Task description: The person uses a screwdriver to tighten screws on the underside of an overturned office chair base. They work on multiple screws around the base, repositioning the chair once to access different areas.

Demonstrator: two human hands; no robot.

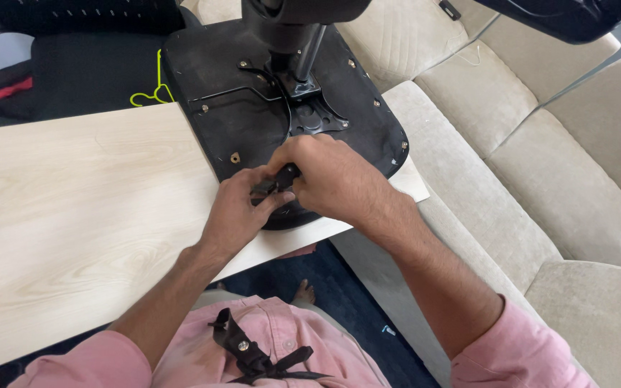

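Head view looks down on an upturned black chair seat (253, 108) lying on the right end of a pale wooden desk (73, 208), its metal mounting plate (303, 100) and gas column (309, 50) pointing up and away. Both hands meet at the near edge of the seat. The left hand (235, 215) is curled, fingers pinched around a small black part (274, 188) at the seat rim; the right hand (332, 176) is closed over the top of the same part, thumb and fingers wrapped tight, so what lies under the palm cannot be made out. Judging by the grip, the step in hand is fitting or turning a small fastener or tool at a near hole in the seat's underside. The next move likely calls for steady downward pressure and a firm twist, with the left hand keeping the part lined up. A beige sofa (540, 165) stands to the right, a second black chair (44, 65) far left.
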